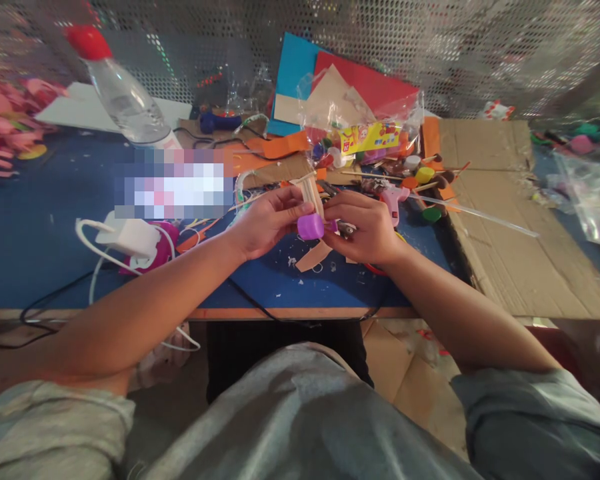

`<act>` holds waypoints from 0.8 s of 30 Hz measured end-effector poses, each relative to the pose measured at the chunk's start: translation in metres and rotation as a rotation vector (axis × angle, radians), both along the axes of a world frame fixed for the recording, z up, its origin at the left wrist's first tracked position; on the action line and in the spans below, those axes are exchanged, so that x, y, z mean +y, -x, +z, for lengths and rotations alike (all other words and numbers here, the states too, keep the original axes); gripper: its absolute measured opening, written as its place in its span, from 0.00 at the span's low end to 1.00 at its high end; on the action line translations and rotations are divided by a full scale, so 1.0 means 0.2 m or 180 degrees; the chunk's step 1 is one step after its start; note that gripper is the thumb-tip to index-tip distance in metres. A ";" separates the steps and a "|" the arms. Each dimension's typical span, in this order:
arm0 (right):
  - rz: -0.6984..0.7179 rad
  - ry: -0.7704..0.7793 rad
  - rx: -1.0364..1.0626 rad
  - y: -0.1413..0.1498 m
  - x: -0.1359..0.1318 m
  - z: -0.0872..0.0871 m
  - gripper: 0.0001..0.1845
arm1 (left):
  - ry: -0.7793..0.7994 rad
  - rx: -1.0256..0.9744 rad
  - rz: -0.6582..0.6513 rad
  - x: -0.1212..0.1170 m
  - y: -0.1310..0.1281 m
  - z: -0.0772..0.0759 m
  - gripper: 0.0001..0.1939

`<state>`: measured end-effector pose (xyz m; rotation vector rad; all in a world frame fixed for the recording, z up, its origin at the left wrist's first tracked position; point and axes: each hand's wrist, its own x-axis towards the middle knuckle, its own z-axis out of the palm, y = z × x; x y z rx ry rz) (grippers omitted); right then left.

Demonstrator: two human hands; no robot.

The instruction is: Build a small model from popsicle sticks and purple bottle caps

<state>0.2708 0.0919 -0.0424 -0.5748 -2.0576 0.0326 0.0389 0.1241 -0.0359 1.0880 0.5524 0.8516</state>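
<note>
My left hand (265,223) pinches a small light wooden piece (311,192), made of what look like flat sticks, between thumb and fingers. A purple cap (310,227) sits at the near end of this piece, close to my left thumb. My right hand (363,225) is closed at the piece's right side, its fingertips at a second purple part (332,226). The exact grip of the right fingers is partly hidden. Beneath the hands, a strip of tan card (313,256) lies on the blue tabletop (280,290) among white scraps.
A pink glue gun (394,201) lies beyond my right hand, near coloured caps (425,175) and sticks. Cardboard (530,247) covers the right side. At left stand a red-capped bottle (125,97) and a white charger (130,235) with cables. Coloured sheets (300,70) lie behind.
</note>
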 end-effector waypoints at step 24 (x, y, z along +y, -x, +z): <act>-0.1022 0.0088 -0.0960 -0.04 0.02 -0.02 0.10 | 0.0010 0.0497 0.0396 -0.04 -0.01 0.03 0.18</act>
